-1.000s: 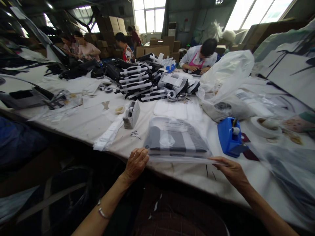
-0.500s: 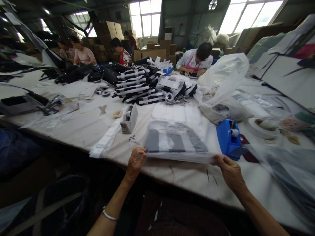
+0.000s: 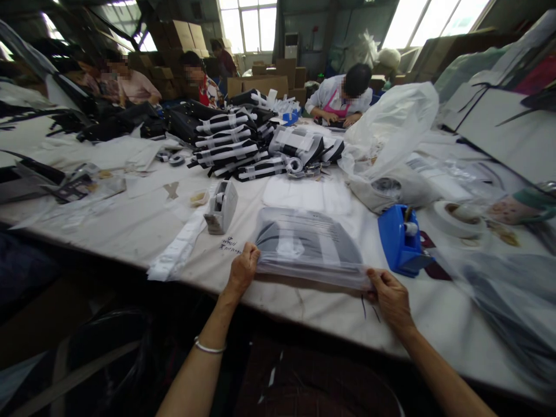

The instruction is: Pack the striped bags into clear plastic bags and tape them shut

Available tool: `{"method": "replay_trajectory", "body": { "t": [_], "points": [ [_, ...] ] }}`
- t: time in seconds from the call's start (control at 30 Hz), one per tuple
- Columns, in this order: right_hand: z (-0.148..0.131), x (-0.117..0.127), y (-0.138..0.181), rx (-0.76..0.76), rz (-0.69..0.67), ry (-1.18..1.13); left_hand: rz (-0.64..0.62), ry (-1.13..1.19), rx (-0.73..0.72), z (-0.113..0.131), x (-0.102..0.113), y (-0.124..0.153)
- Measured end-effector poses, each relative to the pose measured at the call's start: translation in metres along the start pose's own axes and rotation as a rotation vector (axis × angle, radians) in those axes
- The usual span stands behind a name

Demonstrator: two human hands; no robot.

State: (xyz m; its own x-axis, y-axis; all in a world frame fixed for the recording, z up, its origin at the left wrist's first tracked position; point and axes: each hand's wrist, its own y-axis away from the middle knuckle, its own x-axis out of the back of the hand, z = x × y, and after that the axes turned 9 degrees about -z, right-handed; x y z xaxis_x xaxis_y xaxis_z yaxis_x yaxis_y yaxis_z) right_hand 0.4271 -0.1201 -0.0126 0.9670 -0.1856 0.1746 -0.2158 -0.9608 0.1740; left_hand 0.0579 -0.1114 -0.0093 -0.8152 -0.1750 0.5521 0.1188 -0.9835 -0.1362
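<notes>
A clear plastic bag (image 3: 310,237) with printed lines lies on the table in front of me. Inside it is a flat black item with pale bands, its kind blurred by the plastic. My left hand (image 3: 244,267) is closed on the bag's near left corner. At the near right corner, my right hand (image 3: 390,296) pinches the plastic between thumb and fingers. The bag's near edge is stretched between both hands, close to the table edge. A blue tape dispenser (image 3: 397,240) stands just right of the bag, and a grey tape dispenser (image 3: 221,207) to its left.
Stacked black bags with white wrapping (image 3: 230,142) lie behind, next to a large translucent plastic bag (image 3: 399,124). White strips (image 3: 178,249) lie at left. A big tape roll (image 3: 458,219) sits at right. A co-worker in a pink apron (image 3: 336,104) works across the table.
Both hands have moved slightly up the bag, the right one also inward. The plastic's near edge now looks folded over the black item. The whole view has shifted a little.
</notes>
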Motion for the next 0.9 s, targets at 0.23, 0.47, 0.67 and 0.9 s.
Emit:
{"method": "replay_trajectory", "body": {
  "t": [0.23,0.47,0.67,0.9],
  "points": [
    [-0.001,0.000,-0.002,-0.042,-0.052,0.009,-0.147,0.220,0.082,-0.010,0.026,-0.003],
    [0.005,0.003,-0.006,-0.064,-0.074,-0.001,0.007,0.366,0.092,-0.016,0.020,-0.001],
    [-0.004,0.002,-0.001,-0.062,-0.131,0.032,0.160,0.242,0.111,-0.012,0.000,-0.015],
    [0.003,0.004,-0.005,-0.071,-0.142,0.072,0.203,-0.076,0.129,-0.004,0.009,-0.020]
  ]
}}
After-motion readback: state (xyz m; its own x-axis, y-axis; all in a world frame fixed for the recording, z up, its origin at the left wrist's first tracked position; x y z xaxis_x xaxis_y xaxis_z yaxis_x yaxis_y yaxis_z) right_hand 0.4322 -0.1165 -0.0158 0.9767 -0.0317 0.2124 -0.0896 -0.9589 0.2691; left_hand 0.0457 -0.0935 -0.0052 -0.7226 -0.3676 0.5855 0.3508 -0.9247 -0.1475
